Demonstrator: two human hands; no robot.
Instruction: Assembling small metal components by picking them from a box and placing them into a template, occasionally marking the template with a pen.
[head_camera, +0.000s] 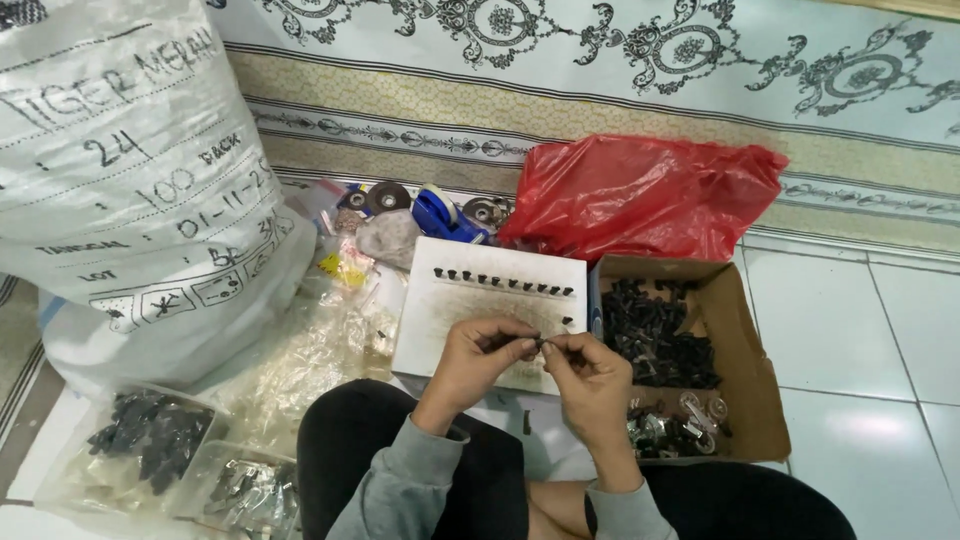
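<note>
Home floor turned piecework spot: white tiled floor (860, 330) edged by a patterned carpet (600, 60), no bench. Seated cross-legged among a big white sack (130, 170), a red plastic bag (640, 195), a cardboard box (745, 340) of small black parts (655, 335), clear bags (150, 440) of more parts, a white board (480, 300) studded with pieces

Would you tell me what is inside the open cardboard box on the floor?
The cardboard box holds a heap of small black parts and some shiny metal pieces at its near end. Whatever lies beneath them is covered.
</note>
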